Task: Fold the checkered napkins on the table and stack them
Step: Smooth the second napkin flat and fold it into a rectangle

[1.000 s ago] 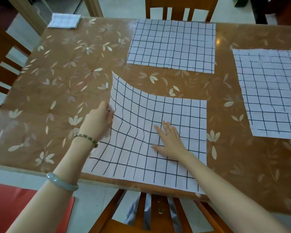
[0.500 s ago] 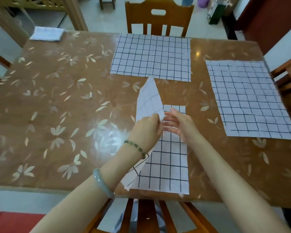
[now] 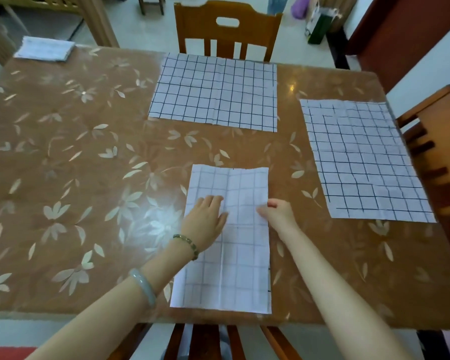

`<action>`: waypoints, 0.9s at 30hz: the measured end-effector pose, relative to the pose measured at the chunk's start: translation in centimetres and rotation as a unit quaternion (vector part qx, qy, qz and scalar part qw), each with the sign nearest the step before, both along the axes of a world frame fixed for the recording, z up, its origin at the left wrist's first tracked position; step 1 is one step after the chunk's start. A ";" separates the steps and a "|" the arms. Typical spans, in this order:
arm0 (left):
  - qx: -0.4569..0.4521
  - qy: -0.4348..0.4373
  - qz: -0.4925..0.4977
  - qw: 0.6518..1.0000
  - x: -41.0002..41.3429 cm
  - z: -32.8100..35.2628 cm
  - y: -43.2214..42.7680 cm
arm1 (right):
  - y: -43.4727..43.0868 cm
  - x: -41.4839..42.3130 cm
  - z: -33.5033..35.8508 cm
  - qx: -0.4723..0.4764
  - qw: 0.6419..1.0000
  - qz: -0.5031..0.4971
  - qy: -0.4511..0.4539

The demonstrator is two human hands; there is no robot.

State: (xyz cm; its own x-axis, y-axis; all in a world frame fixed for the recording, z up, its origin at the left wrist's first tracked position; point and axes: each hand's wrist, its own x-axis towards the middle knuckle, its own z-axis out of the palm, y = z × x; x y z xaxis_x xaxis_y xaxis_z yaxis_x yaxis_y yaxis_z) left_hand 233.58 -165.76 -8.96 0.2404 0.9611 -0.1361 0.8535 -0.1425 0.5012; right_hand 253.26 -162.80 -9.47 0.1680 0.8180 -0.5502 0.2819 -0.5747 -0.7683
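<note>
One napkin (image 3: 234, 271), left hand (image 3: 204, 220) flat, right hand (image 3: 279, 213) pinching

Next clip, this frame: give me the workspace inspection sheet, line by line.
Surface: table under a glossy floral cover, with glare near the front.
Job's things: half-folded napkin at the front edge. Two more lie flat and unfolded, the far napkin and the right napkin. Folded stack on the far left corner.
Clutter: nothing seen.
Hands: left hand lies flat on the half-folded napkin; right hand pinches its right edge.
Cables: nothing seen.
Surroundings: far chair, right chair, near chair; bags on the floor beyond.
</note>
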 end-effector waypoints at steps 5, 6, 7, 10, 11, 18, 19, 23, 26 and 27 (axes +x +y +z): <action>-0.002 0.094 -0.018 0.995 -3.9 -4.7 0.9 | 0.6 0.3 -3.0 -0.017 0.999 -0.001 -0.048; -0.012 0.114 -0.026 0.993 -4.3 -5.5 0.9 | 0.7 0.3 -3.4 -0.016 0.998 -0.003 -0.060; -0.019 0.129 -0.037 0.991 -4.7 -6.4 0.9 | 0.7 0.4 -3.9 -0.011 0.997 -0.006 -0.072; -0.032 0.154 -0.045 0.987 -5.4 -8.1 0.9 | 0.8 0.7 -4.9 0.000 0.993 -0.002 -0.118; -0.033 0.160 -0.047 0.986 -5.5 -8.4 0.9 | 0.8 0.8 -5.0 0.006 0.991 0.006 -0.136; -0.017 0.197 -0.056 0.979 -5.5 -10.1 0.6 | 0.8 1.1 -6.3 0.047 0.977 0.039 -0.205; -0.018 0.199 -0.060 0.978 -5.5 -10.3 0.5 | 0.8 1.1 -6.3 0.049 0.977 0.040 -0.202; 0.020 0.188 -0.060 0.980 -5.8 -10.0 0.3 | 0.1 0.7 -5.7 0.133 0.941 0.066 -0.305; 0.056 0.187 -0.064 0.979 -6.4 -9.5 -0.4 | -1.3 -1.2 -5.8 0.239 0.883 0.165 -0.369; 0.061 0.188 -0.072 0.978 -6.5 -9.6 -0.8 | -2.1 -2.3 -6.2 0.256 0.868 0.212 -0.368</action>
